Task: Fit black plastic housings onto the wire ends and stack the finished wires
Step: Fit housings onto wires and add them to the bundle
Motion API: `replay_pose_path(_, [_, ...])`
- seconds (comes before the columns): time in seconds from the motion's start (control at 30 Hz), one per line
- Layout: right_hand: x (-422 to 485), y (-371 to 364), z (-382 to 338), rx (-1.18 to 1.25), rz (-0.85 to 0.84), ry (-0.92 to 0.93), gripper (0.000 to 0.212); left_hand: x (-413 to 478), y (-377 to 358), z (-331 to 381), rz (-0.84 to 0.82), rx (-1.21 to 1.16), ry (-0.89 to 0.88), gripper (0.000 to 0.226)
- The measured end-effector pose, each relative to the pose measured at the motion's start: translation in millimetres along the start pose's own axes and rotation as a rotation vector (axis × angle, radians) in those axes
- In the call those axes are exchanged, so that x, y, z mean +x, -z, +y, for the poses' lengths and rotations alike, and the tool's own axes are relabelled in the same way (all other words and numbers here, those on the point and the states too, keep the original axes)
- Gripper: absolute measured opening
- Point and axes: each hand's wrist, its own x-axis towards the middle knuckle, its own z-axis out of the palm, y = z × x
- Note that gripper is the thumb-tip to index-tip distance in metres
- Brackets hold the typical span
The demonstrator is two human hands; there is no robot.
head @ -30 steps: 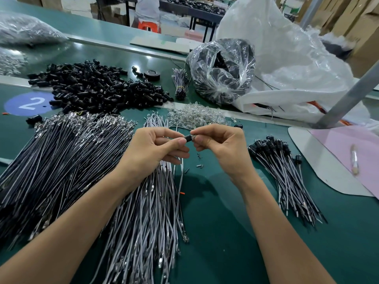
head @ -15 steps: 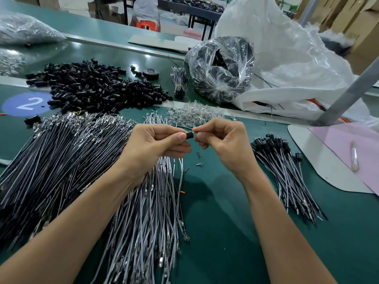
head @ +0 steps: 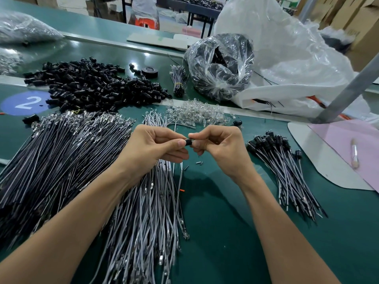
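A small black housing sits between my two hands above the green table. My left hand pinches it with thumb and forefinger, and wires hang down from under that hand. My right hand pinches the housing's other end, fingers curled. A heap of loose black housings lies at the back left. Bare grey wires spread below my left hand, and a darker wire pile lies to the left. Finished wires with housings are stacked on the right.
Clear glass bulbs lie heaped just beyond my hands. A clear bag of black parts and a big white plastic sack stand at the back right. A pink sheet with a pen lies far right, beside a grey post.
Both hands stay together on the housing and have shifted slightly up and away from me. My right fingers have adjusted their pinch.
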Motion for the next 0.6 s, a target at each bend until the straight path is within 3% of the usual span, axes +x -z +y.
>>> replay_pose_path(0.6, [-2.6,-5.1,-2.7,0.12,0.019,-0.037,0.035,0.9,4.4,-1.3,-0.025,-0.037,-0.027,0.019])
